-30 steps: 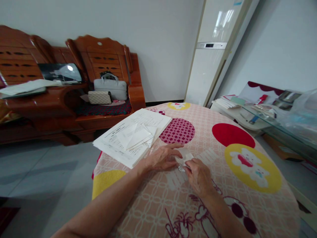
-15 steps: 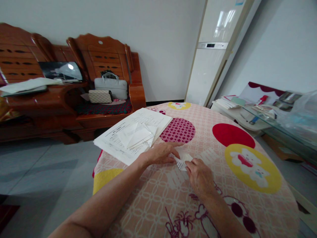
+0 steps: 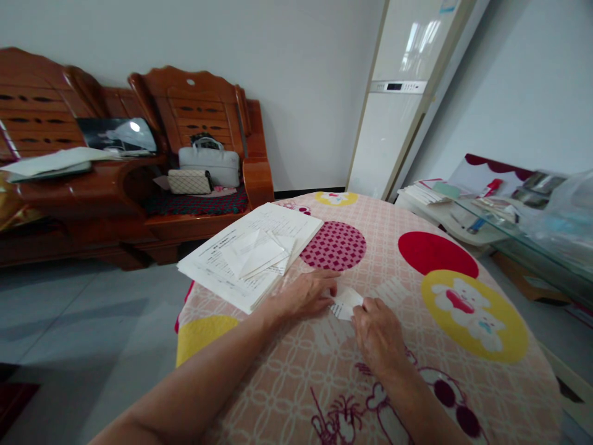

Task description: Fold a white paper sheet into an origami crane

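Observation:
A small folded piece of printed paper lies on the patterned tablecloth between my hands. My left hand rests at its left edge with the fingers curled down onto it. At the paper's right edge, my right hand pinches it between thumb and fingers. Fingers partly hide both ends of the paper. Left of my hands sits a stack of printed sheets, and several folded white papers lie on top of it.
Beyond the round table stand a wooden chair with a grey handbag and a tall white air conditioner. To the right is a glass-topped side table with papers and a plastic bag.
My left index finger, stretched out before, is drawn in closer to the paper. The right hand has shifted very slightly right, and more of the paper shows between the hands.

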